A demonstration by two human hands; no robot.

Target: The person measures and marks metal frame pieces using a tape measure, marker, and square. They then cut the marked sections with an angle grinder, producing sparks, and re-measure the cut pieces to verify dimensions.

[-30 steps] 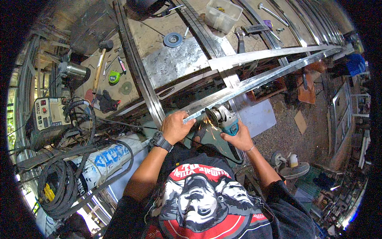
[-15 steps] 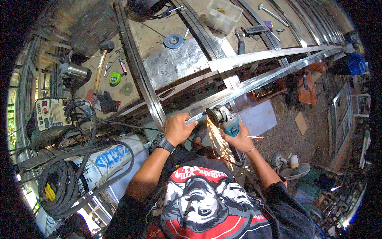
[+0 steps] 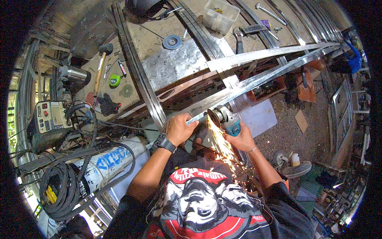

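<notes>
My right hand is wrapped round the teal body of an angle grinder. The grinder's disc meets a shiny metal piece, and bright orange sparks stream down from it toward my shirt. On the other side of the disc, my left hand, with a black watch on its wrist, is closed on that metal piece; its fingers partly hide the grip. Just beyond both hands, a long shiny metal bar slants up to the far right, with a second flat bar alongside it.
Metal rails cross the workbench. On it lie a grey-blue disc, a hammer, a green tape measure and a clear plastic box. At left stand a welding machine, a gas cylinder and coiled cable; a fan stands right.
The spark stream has grown brighter and thicker, reaching lower. Both hands and the grinder stay in nearly the same place; the whole view has shifted slightly.
</notes>
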